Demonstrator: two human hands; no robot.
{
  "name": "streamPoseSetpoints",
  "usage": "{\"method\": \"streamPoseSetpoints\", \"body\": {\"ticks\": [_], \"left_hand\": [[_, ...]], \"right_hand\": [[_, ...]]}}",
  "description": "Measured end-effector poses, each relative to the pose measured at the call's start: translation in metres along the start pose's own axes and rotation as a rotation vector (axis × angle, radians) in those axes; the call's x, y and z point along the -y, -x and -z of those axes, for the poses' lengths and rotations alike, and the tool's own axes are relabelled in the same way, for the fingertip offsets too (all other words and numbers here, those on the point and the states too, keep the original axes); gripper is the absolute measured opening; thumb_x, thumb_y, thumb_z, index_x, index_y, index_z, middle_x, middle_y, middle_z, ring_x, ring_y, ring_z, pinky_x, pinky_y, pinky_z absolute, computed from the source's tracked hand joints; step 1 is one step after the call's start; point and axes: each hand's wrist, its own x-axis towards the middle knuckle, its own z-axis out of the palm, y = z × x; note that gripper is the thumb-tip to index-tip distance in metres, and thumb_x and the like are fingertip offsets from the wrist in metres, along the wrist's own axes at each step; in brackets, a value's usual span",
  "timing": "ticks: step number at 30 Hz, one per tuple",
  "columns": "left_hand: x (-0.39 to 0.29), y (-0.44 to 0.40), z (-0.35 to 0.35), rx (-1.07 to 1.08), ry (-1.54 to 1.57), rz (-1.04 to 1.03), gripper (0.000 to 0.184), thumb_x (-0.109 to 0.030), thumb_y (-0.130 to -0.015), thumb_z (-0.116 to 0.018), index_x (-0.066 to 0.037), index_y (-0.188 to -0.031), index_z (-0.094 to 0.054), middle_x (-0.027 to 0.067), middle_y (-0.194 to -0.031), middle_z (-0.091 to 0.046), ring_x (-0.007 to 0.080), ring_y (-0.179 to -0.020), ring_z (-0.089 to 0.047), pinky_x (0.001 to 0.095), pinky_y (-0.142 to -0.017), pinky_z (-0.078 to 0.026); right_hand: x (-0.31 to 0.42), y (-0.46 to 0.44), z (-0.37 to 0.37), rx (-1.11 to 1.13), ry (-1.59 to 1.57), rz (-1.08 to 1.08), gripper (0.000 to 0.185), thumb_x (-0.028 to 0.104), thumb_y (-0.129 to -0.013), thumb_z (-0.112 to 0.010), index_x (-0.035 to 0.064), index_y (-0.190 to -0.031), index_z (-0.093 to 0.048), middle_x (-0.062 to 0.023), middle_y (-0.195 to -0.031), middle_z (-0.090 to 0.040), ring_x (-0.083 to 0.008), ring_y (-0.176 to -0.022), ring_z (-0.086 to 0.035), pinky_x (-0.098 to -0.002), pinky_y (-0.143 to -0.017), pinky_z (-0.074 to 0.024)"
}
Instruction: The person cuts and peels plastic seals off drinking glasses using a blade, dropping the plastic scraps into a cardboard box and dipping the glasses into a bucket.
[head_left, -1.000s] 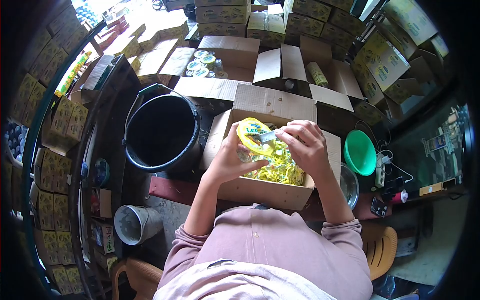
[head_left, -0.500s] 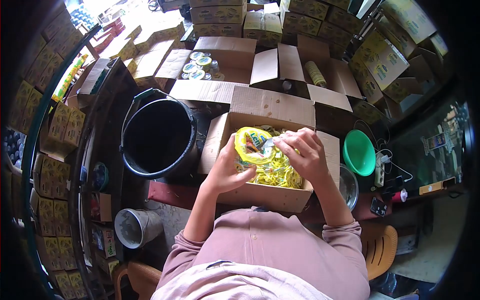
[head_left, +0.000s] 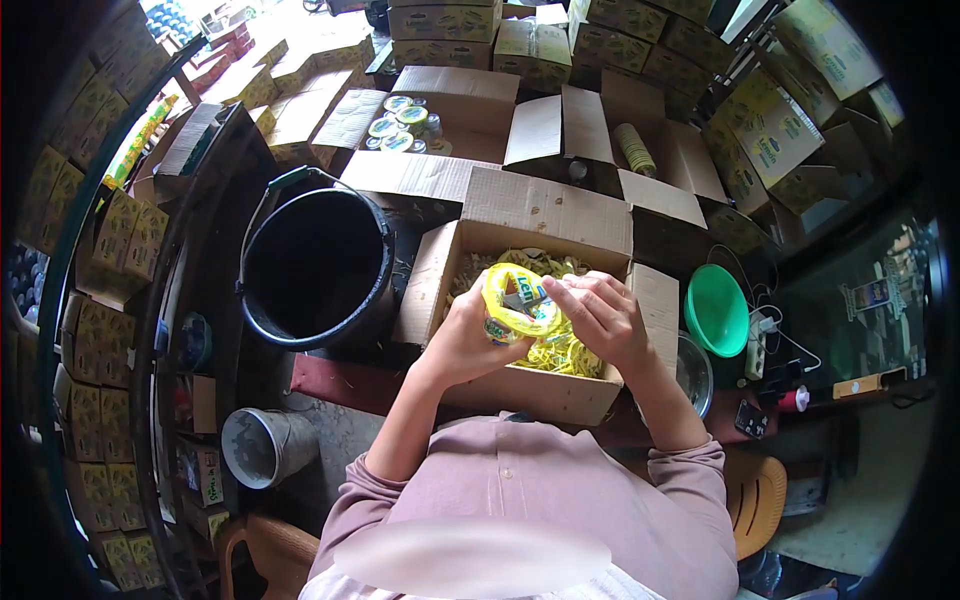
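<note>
- Left hand [head_left: 462, 340]: grip around yellow-rimmed cup [head_left: 512, 317]
- Right hand [head_left: 607, 318]: grip pinching metal tool [head_left: 517, 299]
- Dark worktop [head_left: 668, 243]: open carton [head_left: 540, 398], black bucket [head_left: 315, 265]
- Room beyond: stacked boxes [head_left: 440, 38]

The easiest way in I can see is between the forearms, over the low near wall of the box [head_left: 530, 395]. Above the middle, the left hand [head_left: 465, 335], cup [head_left: 512, 318] and right hand [head_left: 608, 320] block a straight drop. The far flap [head_left: 550, 215] fills the stretch beyond. A narrow gap runs between left flap [head_left: 425, 285] and bucket [head_left: 315, 262]; rightward, another flap [head_left: 655, 303], steel bowl [head_left: 698, 375] and green bowl [head_left: 718, 310] crowd the passage, cables [head_left: 790, 335] past them.
</note>
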Motion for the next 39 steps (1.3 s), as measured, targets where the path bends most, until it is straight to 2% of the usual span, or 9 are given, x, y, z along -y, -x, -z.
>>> {"method": "streamPoseSetpoints", "body": {"ticks": [6, 9, 15, 18, 27, 29, 32, 36, 39], "left_hand": [[0.003, -0.001, 0.000, 0.220, 0.121, -0.014, 0.047, -0.008, -0.063, -0.068, 0.001, -0.106, -0.050, 0.0103, -0.093, -0.058, 0.0149, -0.085, -0.056, 0.0261, -0.077, -0.045], [0.016, -0.005, -0.003, 0.288, 0.278, -0.082, 0.060, -0.008, -0.065, -0.070, 0.000, -0.117, -0.043, 0.0041, -0.094, -0.058, 0.0111, -0.082, -0.054, 0.0257, -0.076, -0.045], [-0.001, -0.006, 0.004, 0.508, 0.630, 0.282, 0.051, -0.010, -0.066, -0.070, -0.002, -0.110, -0.047, 0.0024, -0.088, -0.058, 0.0067, -0.077, -0.053, 0.0229, -0.071, -0.046], [0.017, -0.008, 0.000, 0.662, 0.678, 0.260, 0.054, -0.008, -0.066, -0.069, -0.001, -0.113, -0.044, 0.0070, -0.088, -0.058, 0.0102, -0.072, -0.055, 0.0241, -0.061, -0.046], [0.036, -0.007, -0.014, 0.971, 1.236, 0.207, 0.047, -0.017, -0.067, -0.067, 0.005, -0.103, -0.047, 0.0129, -0.079, -0.058, 0.0186, -0.066, -0.058, 0.0285, -0.059, -0.048], [0.035, -0.008, 0.000, 0.822, 1.030, 0.359, 0.053, -0.025, -0.065, -0.072, 0.004, -0.103, -0.049, 0.0119, -0.083, -0.058, 0.0187, -0.073, -0.057, 0.0302, -0.069, -0.048], [0.033, -0.011, 0.007, 0.473, 0.643, 0.156, 0.072, -0.023, -0.063, -0.075, -0.002, -0.120, -0.037, 0.0088, -0.114, -0.045, 0.0141, -0.106, -0.042, 0.0285, -0.086, -0.039], [0.016, -0.007, 0.010, 0.279, 0.532, 0.261, 0.065, -0.019, -0.069, -0.071, -0.001, -0.120, -0.036, 0.0113, -0.114, -0.044, 0.0199, -0.111, -0.043, 0.0326, -0.092, -0.036], [0.012, -0.008, 0.003, 0.239, 0.043, 0.016, 0.058, -0.017, -0.068, -0.070, 0.002, -0.115, -0.043, 0.0135, -0.112, -0.045, 0.0235, -0.110, -0.044, 0.0323, -0.093, -0.036]], "right_hand": [[-0.003, 0.007, -0.001, -0.025, -0.031, -0.002, 0.049, 0.005, -0.067, -0.063, 0.0001, -0.115, -0.054, -0.0068, -0.081, -0.062, -0.0172, -0.078, -0.061, -0.0307, -0.071, -0.0507], [-0.002, 0.009, 0.000, -0.041, -0.054, -0.002, 0.046, 0.006, -0.067, -0.063, -0.0005, -0.113, -0.055, -0.0077, -0.083, -0.063, -0.0181, -0.079, -0.062, -0.0312, -0.071, -0.0511], [-0.004, 0.014, -0.002, -0.122, -0.130, 0.011, 0.039, 0.006, -0.069, -0.063, -0.0013, -0.107, -0.057, -0.0086, -0.085, -0.063, -0.0192, -0.080, -0.062, -0.0322, -0.070, -0.0519], [-0.004, 0.015, -0.002, -0.126, -0.161, -0.007, 0.038, 0.006, -0.070, -0.063, -0.0014, -0.107, -0.057, -0.0090, -0.085, -0.063, -0.0195, -0.080, -0.062, -0.0324, -0.070, -0.0520], [0.000, 0.005, -0.007, -0.152, -0.218, -0.015, 0.039, 0.003, -0.068, -0.063, -0.0033, -0.106, -0.057, -0.0105, -0.085, -0.063, -0.0199, -0.078, -0.063, -0.0316, -0.068, -0.0514], [0.001, 0.003, -0.007, -0.157, -0.215, -0.058, 0.041, 0.002, -0.067, -0.063, -0.0035, -0.107, -0.056, -0.0105, -0.084, -0.063, -0.0200, -0.077, -0.063, -0.0319, -0.067, -0.0512], [-0.004, 0.012, -0.013, -0.157, -0.159, -0.099, 0.043, -0.004, -0.067, -0.062, -0.0034, -0.109, -0.056, -0.0102, -0.079, -0.062, -0.0200, -0.071, -0.061, -0.0326, -0.065, -0.0502], [-0.011, 0.020, -0.018, -0.124, -0.059, -0.118, 0.048, -0.005, -0.068, -0.059, -0.0025, -0.115, -0.052, -0.0090, -0.075, -0.060, -0.0193, -0.067, -0.059, -0.0320, -0.065, -0.0495], [-0.010, 0.021, -0.019, -0.057, -0.047, -0.116, 0.048, -0.001, -0.070, -0.059, -0.0020, -0.118, -0.050, -0.0079, -0.074, -0.060, -0.0186, -0.068, -0.059, -0.0310, -0.065, -0.0493]]}}
